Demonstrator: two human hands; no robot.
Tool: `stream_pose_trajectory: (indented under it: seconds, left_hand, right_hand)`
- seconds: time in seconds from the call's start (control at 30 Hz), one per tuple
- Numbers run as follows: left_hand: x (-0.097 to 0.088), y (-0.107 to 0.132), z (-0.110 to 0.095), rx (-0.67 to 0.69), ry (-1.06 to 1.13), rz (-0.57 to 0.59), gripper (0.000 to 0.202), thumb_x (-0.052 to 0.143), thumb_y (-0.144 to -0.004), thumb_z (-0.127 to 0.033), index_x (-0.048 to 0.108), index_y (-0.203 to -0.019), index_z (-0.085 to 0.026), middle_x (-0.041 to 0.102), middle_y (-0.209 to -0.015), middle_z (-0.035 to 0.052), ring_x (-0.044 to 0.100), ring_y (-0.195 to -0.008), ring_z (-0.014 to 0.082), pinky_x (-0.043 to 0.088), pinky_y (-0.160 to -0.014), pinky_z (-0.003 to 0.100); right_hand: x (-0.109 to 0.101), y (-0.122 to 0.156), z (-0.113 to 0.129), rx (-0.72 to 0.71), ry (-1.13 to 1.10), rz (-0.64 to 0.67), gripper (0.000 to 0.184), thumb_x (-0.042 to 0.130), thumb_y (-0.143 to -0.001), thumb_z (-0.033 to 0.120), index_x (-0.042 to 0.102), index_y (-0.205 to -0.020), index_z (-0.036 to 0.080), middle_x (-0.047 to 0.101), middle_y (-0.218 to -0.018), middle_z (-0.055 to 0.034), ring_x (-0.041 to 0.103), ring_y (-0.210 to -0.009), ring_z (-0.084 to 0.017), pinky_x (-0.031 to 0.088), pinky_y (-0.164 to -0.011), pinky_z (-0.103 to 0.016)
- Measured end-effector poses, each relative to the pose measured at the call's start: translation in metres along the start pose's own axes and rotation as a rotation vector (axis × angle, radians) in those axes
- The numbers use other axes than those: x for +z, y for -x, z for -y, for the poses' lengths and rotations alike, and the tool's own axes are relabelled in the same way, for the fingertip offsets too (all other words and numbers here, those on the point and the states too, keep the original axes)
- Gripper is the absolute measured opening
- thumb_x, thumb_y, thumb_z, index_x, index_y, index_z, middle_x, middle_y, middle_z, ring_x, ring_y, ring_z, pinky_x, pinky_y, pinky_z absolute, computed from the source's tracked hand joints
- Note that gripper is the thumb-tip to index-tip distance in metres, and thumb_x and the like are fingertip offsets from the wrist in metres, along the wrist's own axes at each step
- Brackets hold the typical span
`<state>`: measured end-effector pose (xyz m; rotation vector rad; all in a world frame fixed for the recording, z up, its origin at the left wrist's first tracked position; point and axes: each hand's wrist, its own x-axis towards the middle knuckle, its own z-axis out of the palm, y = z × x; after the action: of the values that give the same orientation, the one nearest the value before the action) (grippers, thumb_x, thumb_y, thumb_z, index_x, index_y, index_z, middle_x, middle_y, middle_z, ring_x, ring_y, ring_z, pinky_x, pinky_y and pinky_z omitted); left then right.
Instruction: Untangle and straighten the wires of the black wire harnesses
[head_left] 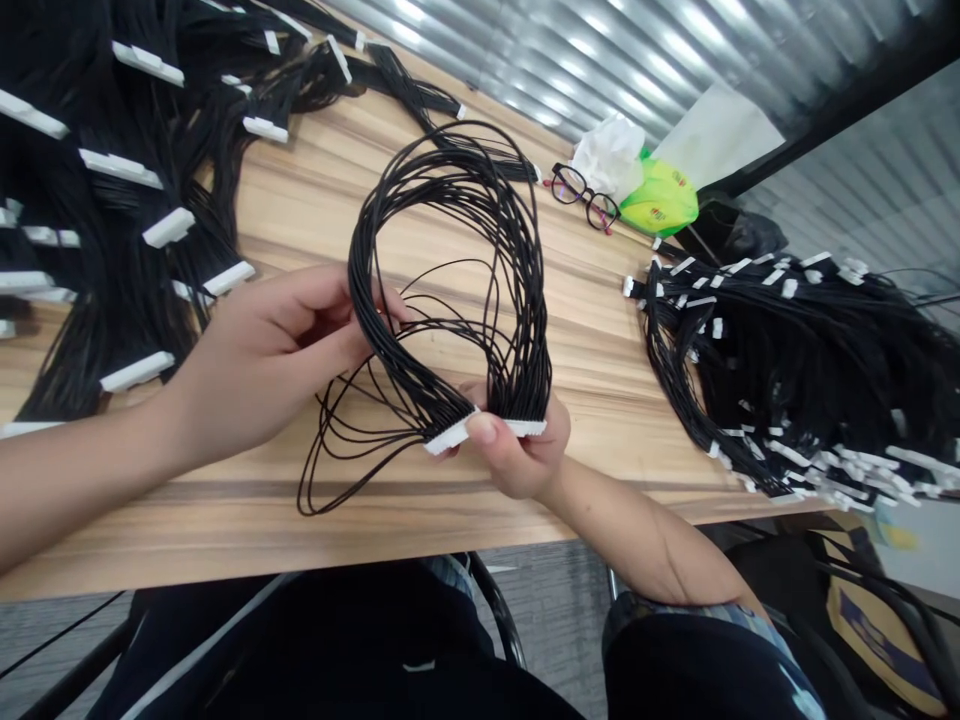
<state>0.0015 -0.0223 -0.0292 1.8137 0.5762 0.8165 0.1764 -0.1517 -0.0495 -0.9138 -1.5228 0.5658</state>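
A black wire harness (457,250) forms a loop above the wooden table (315,190). Both of its white connectors (480,428) meet at the bottom of the loop. My right hand (517,450) pinches those two connectors together between thumb and fingers. My left hand (262,360) is closed round the left side of the wire loop, fingers wrapped on the strands. A few loose strands hang lower, over the table's front edge.
A big pile of black harnesses with white connectors (112,180) covers the table's left. Another pile (795,370) lies at the right edge. Glasses (585,195), white tissue (611,150) and a green packet (660,200) sit at the back.
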Motion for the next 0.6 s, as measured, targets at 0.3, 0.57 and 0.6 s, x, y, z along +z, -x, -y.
stream_pose_trajectory:
  seconds: [0.3, 0.57, 0.6]
  left_hand:
    - [-0.010, -0.004, -0.012, -0.010, 0.085, 0.125, 0.018, 0.071, -0.084, -0.028, 0.077, -0.101, -0.027, 0.067, -0.072, -0.0054, 0.061, -0.059, 0.0075, 0.050, -0.051, 0.015]
    - [-0.012, -0.001, -0.005, 0.103, 0.198, 0.284, 0.046, 0.082, -0.082, -0.022, 0.067, -0.125, -0.031, 0.065, -0.071, -0.0070, 0.057, -0.059, 0.0063, 0.049, -0.053, 0.015]
    - [-0.011, -0.001, -0.006, 0.099, 0.209, 0.268, 0.048, 0.084, -0.082, -0.023, 0.067, -0.126, -0.031, 0.067, -0.070, -0.0075, 0.056, -0.056, 0.0057, 0.047, -0.052, 0.015]
  right_hand:
    - [-0.002, 0.008, -0.004, 0.056, 0.033, -0.039, 0.040, 0.049, -0.105, 0.040, 0.067, -0.073, 0.024, 0.073, -0.063, -0.0005, 0.069, -0.055, -0.014, 0.059, -0.047, -0.025]
    - [-0.006, 0.012, -0.008, -0.046, -0.001, -0.061, 0.027, 0.049, -0.105, 0.031, 0.069, -0.088, 0.028, 0.076, -0.068, 0.0019, 0.072, -0.055, -0.013, 0.060, -0.047, -0.021]
    - [-0.006, 0.014, -0.009, -0.040, -0.018, -0.055, 0.027, 0.048, -0.105, 0.031, 0.068, -0.088, 0.028, 0.077, -0.069, 0.0014, 0.073, -0.056, -0.013, 0.061, -0.048, -0.022]
